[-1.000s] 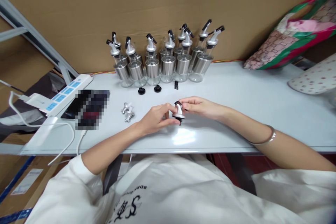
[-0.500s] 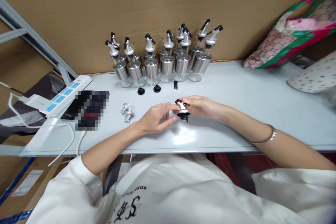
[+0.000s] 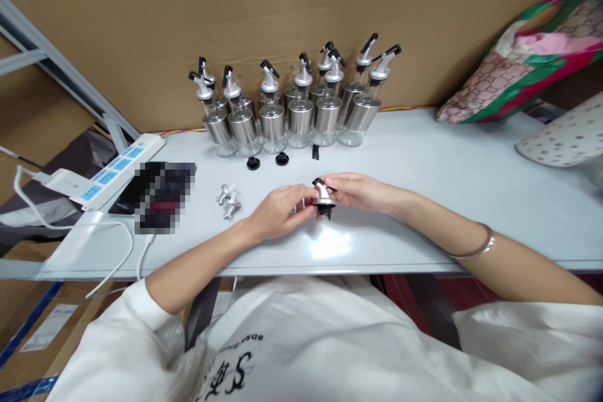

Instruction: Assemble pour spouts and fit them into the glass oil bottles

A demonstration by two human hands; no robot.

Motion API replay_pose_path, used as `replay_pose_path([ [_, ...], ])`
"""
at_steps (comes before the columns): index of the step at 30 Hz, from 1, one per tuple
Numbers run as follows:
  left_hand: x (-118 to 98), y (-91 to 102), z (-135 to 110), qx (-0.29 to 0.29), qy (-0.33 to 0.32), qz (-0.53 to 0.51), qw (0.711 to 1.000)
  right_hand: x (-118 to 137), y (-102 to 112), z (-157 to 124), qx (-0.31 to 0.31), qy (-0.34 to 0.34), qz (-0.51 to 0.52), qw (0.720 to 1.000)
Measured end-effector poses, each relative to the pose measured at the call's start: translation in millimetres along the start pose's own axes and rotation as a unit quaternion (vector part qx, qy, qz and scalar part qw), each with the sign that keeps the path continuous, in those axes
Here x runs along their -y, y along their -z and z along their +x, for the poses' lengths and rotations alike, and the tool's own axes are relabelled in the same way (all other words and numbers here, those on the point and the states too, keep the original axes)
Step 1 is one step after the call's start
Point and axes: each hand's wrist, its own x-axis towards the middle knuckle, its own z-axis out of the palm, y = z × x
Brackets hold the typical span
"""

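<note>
Between my hands, over the front of the table, is a bottle pour spout (image 3: 324, 201) with a silver body, a black lever on top and a black stopper below. It stands roughly upright. My left hand (image 3: 281, 210) grips it from the left, thumb and fingers against its side. From the right, my right hand (image 3: 354, 190) holds it near the lever; some of those fingertips are hidden behind the spout. Two loose silver spout pieces (image 3: 229, 202) lie left of my hands. Behind them are a black stopper (image 3: 253, 163), a second black stopper (image 3: 281, 159) and small black levers (image 3: 315, 152).
Several glass-and-steel bottles (image 3: 300, 116) with spouts stand along the cardboard at the back. A power strip (image 3: 120, 166) and a phone (image 3: 127, 198) with white cables are on the left. A patterned bag (image 3: 490, 85) and a dotted white object (image 3: 565, 132) are at right.
The spout has shifted slightly left. My left thumb, which was apart from the spout's lower part, is now against it. The right hand keeps its hold.
</note>
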Motion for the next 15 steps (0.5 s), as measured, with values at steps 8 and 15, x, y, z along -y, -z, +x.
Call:
replay_pose_path([
  [8,-0.6,-0.7,0.8,0.010,0.013,0.002,1.000,0.8,-2.6,-0.4,0.003,-0.001,0.004,1.000],
  [15,0.7,-3.0,-0.9,0.000,0.010,-0.017,1.000,1.9,-3.0,-0.8,0.008,-0.003,0.003,1.000],
])
